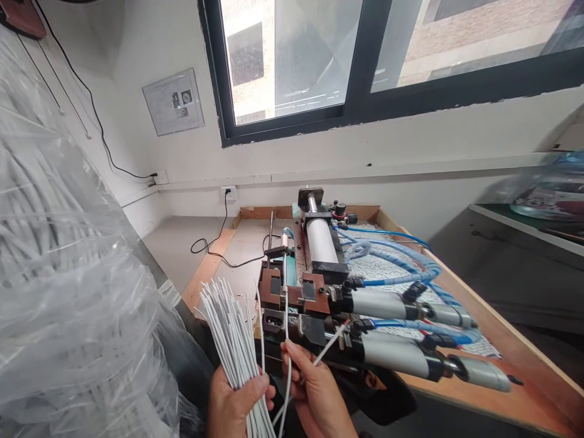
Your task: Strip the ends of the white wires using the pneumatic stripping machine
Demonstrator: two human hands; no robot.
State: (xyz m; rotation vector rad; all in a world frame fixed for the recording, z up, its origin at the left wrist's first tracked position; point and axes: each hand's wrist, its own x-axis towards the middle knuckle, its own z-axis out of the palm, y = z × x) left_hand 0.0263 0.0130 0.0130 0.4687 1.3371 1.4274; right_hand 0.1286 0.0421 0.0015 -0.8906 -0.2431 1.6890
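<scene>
A thick bundle of white cables [232, 347] stands upright in my left hand [239, 395], whose fingers are wrapped round it. One cable leans a little apart at the bundle's right side. My right hand [314, 383] pinches a single white cable [287, 325] between thumb and fingers. That cable's far end runs up to the brown jaws [314, 295] of a pneumatic machine with metal cylinders [322, 243]. A second white cable [331, 344] also passes through my right hand and slants up to the right, with reddish tips at its end. Its lower part is hidden by my fingers.
Two grey cylinders [387, 304] with blue air hoses [401, 258] extend to the right. A wooden-edged tray [524, 356] surrounds the machine. Plastic-wrapped cables [77, 274] fill the left side. A shelf [524, 228] stands at right, and a black power cord [223, 225] hangs behind.
</scene>
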